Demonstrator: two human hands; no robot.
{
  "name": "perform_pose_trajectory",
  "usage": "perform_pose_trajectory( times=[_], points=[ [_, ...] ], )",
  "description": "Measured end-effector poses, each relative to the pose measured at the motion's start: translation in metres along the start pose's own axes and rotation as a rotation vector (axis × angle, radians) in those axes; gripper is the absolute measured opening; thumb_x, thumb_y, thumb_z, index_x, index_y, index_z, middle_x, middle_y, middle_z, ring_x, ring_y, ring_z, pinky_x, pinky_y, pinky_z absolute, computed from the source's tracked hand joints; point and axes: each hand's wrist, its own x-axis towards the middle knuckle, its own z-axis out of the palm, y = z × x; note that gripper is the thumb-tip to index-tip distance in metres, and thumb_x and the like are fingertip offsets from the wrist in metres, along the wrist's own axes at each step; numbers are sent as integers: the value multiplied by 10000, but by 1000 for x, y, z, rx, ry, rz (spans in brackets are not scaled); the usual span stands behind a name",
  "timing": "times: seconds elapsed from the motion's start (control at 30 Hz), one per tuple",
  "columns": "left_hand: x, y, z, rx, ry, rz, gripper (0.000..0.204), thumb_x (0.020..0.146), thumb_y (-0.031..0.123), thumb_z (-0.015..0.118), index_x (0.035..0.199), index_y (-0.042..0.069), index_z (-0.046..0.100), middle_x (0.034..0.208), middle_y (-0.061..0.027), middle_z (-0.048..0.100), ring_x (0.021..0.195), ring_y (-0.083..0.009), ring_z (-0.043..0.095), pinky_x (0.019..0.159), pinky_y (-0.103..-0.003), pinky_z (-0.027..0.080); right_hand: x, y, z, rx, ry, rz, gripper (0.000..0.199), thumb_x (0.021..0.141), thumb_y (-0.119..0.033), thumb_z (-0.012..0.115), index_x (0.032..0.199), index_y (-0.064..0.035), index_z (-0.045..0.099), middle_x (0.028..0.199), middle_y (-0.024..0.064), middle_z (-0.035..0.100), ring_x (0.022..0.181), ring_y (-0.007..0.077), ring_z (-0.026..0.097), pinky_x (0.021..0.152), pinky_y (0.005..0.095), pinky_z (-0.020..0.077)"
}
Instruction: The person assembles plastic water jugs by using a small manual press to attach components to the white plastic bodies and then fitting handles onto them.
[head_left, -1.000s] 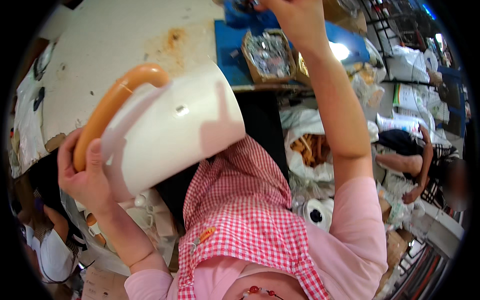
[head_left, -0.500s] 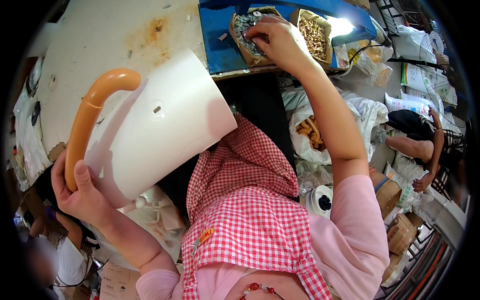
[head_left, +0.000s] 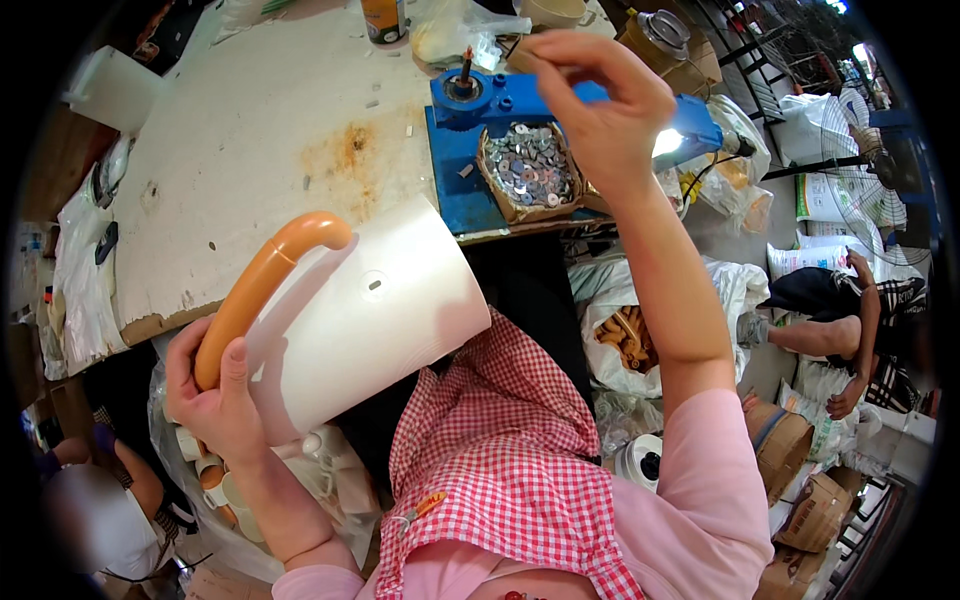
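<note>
One orange handle (head_left: 258, 293), one white cylinder (head_left: 390, 315), left hand (head_left: 220, 405) gripping handle, right hand (head_left: 612, 95) curled (contents unclear)

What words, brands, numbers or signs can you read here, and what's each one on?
I won't copy wording; print shows here:
White sacks, right: coloured printing, small.
Brown carton, lower right: dark printing, blurred.
Orange tag on the checked apron: lettering too small to read.
Dark clothing, far right: small pale lettering.
Orange can, top: label too small to read.
Held white cylinder: no lettering visible.
</note>
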Motion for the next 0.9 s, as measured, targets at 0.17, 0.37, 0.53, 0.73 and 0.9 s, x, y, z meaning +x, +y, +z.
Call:
perform_pose_trajectory(
  times=[0.17,0.37,0.53,0.73,0.9],
  points=[
    [6,2,4,58,-23,6,332,849,165,814,1072,-19,650,1009,-51,657,900,-133,598,832,-255,483,15,17,26,-24,-57,-144,128,805,36,733,914,-33,729,910,41,747,738,107,696,629,228,559],
    [7,7,1,27,-11,6,338,849,188,818,1063,-12,651,988,-47,653,885,-130,587,813,-243,473,23,27,22,-226,-118,-460,136,805,92,717,903,1,690,956,88,752,735,147,698,636,238,574],
    [7,3,2,31,-28,32,363,837,221,835,1057,-6,656,990,-48,649,884,-132,581,812,-251,472,22,22,25,-151,-111,-382,159,751,36,748,860,-56,677,900,64,741,731,222,708,624,278,553],
    [6,1,0,2,6,27,356,839,216,831,1051,-10,654,988,-49,646,885,-135,585,812,-251,474,22,22,25,-124,-82,-346,177,742,45,747,873,-58,689,897,60,741,726,215,703,627,272,556],
    [5,2,0,-1,5,18,352,842,212,826,1049,-13,651,986,-50,643,885,-138,586,811,-253,475,27,18,17,-357,-137,-620,178,755,60,749,893,-35,689,942,79,754,687,168,677,602,248,529]
  ],
)
